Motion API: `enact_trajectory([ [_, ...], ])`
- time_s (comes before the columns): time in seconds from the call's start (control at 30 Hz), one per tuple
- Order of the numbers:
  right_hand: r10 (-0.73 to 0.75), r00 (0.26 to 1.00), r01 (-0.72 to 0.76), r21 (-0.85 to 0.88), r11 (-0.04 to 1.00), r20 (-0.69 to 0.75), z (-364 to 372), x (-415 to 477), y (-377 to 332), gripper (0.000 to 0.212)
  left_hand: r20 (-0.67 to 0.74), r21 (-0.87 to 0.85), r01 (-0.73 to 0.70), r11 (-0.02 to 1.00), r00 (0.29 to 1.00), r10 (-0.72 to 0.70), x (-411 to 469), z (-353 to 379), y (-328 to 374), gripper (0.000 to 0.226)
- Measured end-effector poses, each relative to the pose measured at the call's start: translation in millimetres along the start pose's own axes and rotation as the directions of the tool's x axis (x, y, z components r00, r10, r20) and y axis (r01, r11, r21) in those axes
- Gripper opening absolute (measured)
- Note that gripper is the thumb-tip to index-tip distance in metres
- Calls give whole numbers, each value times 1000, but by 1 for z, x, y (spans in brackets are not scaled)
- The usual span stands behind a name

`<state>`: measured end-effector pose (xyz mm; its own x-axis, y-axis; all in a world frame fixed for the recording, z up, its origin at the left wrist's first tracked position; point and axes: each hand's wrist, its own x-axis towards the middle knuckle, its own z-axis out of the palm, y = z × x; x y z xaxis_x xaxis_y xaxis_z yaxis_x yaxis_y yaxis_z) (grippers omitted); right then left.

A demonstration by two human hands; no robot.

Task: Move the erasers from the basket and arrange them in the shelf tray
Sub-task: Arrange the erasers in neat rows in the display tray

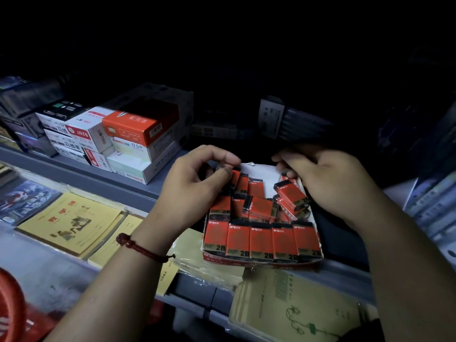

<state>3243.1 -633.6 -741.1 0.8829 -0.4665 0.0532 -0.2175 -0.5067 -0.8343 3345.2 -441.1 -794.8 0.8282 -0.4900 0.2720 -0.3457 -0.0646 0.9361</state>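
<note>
Five erasers stand side by side in the front row of the cardboard tray. Each has a red wrapper with a black band at the top and "2B" in the lower corner. Behind them, more of the same lie jumbled, some flat and some tilted.

My left hand is at the tray's back left corner, thumb and forefinger pinching the dark end of one eraser among the back ones. My right hand is over the back right corner with its fingers curled. Two tilted erasers lie just under the palm, but I cannot tell whether I am holding anything there.

A red cord bracelet circles my left wrist. The tray sits on a grey shelf, with stacked red-and-white boxes to its left. Yellow exercise books lie on the level below. Everything above and behind is in deep shadow.
</note>
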Motion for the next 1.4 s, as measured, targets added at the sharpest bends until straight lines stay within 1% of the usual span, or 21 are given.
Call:
enact_trajectory([
  [0.03, -10, 1000, 10, -25, 1000, 27, -3, -1, 0, 22, 2, 0, -2, 1000, 1000, 2, 0, 0, 0, 20],
  [0.17, -28, 980, 72, -220, 973, 195, -16, -5, -2, 18, -6, -11, -3, 1000, 1000, 3, -1, 1, 3, 18],
  [0.33, -29, 957, 115, -285, 952, 289, -24, -7, -8, 25, -1, -17, 20, 1000, 1000, -20, -3, 1, 7, 17],
  [0.43, -11, 948, 101, -269, 958, 317, -27, -5, -6, 26, 12, -8, 37, 999, 999, -37, -2, -1, 11, 15],
  [0.5, -25, 936, 121, -256, 959, 350, -29, -5, -5, 26, 21, 31, 31, 999, 999, -32, -2, -2, 15, 16],
  [0.53, -31, 930, 131, -253, 959, 366, -31, -6, -5, 26, 20, 77, 8, 997, 1000, -10, -1, -2, 17, 17],
  [0.6, -47, 921, 150, -241, 959, 386, -31, -7, -6, 24, 25, 188, -81, 979, 997, 78, 1, -1, 26, 16],
  [0.67, -50, 925, 147, -235, 961, 377, -32, -7, -5, 21, 55, 201, -148, 968, 989, 140, 3, 4, 36, 14],
  [0.73, -32, 927, 119, -212, 970, 373, -32, -5, -2, 15, 115, 176, -145, 974, 985, 126, 5, 11, 40, 17],
  [0.8, -46, 926, 127, -194, 973, 374, -31, -5, -1, 12, 146, 196, -125, 973, 985, 97, 6, 17, 38, 23],
  [0.93, -86, 928, 169, -203, 965, 363, -33, -7, -2, 11, 117, 286, -124, 950, 989, 93, 8, 16, 36, 40],
  [1.03, -97, 922, 195, -232, 953, 375, -35, -7, -1, 10, 57, 363, -114, 925, 993, 101, 8, 13, 34, 40],
  [1.13, -116, 901, 221, -213, 952, 419, -36, -6, -1, 9, 56, 316, -80, 946, 996, 66, 6, 14, 31, 37],
  [1.23, -119, 883, 225, -186, 956, 454, -37, -7, -4, 7, 46, 292, -73, 954, 997, 63, 5, 14, 31, 36],
  [1.33, -68, 863, 185, -187, 965, 500, -38, -9, -7, 18, 53, 250, -45, 967, 998, 33, 4, 13, 30, 35],
  [1.4, -52, 861, 180, -207, 962, 506, -38, -9, -8, 22, 55, 205, -12, 979, 998, 1, 4, 13, 28, 33],
])
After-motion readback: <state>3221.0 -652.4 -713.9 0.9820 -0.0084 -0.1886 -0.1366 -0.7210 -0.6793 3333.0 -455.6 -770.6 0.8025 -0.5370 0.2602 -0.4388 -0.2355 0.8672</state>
